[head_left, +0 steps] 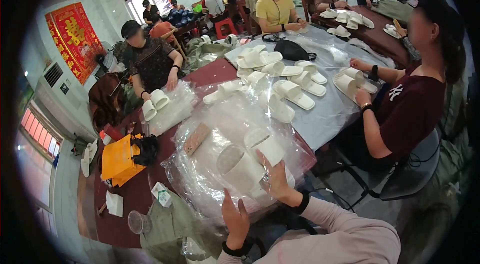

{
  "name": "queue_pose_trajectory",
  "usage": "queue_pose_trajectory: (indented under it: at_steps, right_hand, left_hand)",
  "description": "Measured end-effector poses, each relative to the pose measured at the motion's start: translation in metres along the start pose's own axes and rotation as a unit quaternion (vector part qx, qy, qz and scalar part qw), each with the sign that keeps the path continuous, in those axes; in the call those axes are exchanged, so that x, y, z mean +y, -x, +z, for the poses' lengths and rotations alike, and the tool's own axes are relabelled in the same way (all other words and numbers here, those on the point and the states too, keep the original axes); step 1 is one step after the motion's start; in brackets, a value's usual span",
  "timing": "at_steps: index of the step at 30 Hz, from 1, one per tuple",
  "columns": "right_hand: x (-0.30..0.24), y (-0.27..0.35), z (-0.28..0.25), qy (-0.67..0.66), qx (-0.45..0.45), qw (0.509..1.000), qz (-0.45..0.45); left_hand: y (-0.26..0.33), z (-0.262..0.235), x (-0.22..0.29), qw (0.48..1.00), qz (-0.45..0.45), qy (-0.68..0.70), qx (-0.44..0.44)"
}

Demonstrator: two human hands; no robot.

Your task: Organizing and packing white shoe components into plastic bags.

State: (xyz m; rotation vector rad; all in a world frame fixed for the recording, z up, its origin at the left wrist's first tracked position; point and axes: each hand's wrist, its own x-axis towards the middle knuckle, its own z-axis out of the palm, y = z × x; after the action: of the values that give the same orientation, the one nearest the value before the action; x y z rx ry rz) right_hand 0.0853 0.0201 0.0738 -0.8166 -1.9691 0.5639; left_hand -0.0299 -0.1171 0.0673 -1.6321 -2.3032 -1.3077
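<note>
The right hand (pixel 276 180) grips a pair of white slippers (pixel 250 156) stacked sole to sole, over a heap of clear plastic bags (pixel 210 174) on the dark red worktop (pixel 135 199). The left hand (pixel 235 219) hovers open just below them.

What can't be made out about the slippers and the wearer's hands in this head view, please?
- Right hand: its palm and grip lie hidden behind the white slippers.
- Left hand: open below the pair; contact with the clear plastic bags is unclear.
- Slipper soles: turned away.
- Brown patterned piece: too small to identify.
</note>
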Motion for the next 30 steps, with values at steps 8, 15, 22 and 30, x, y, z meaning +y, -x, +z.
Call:
queue_pose_trajectory:
  at_steps: [8, 15, 22, 30]
  right_hand:
    - [-0.002, -0.009, 0.021, 0.033, 0.031, 0.997, 0.066]
    - [-0.004, -0.039, 0.043, 0.053, 0.0, 0.994, 0.094]
    - [0.011, 0.005, 0.027, 0.013, -0.181, 0.977, -0.109]
    - [-0.04, 0.077, -0.069, -0.22, -0.254, 0.931, -0.145]
  left_hand:
    - [0.016, 0.006, -0.008, 0.991, -0.048, 0.119, -0.024]
    - [0.057, 0.004, 0.013, 0.966, 0.043, 0.169, -0.191]
    - [0.014, -0.013, 0.015, 0.904, -0.173, 0.377, -0.101]
    - [0.003, -0.02, 0.023, 0.872, -0.155, 0.464, 0.013]
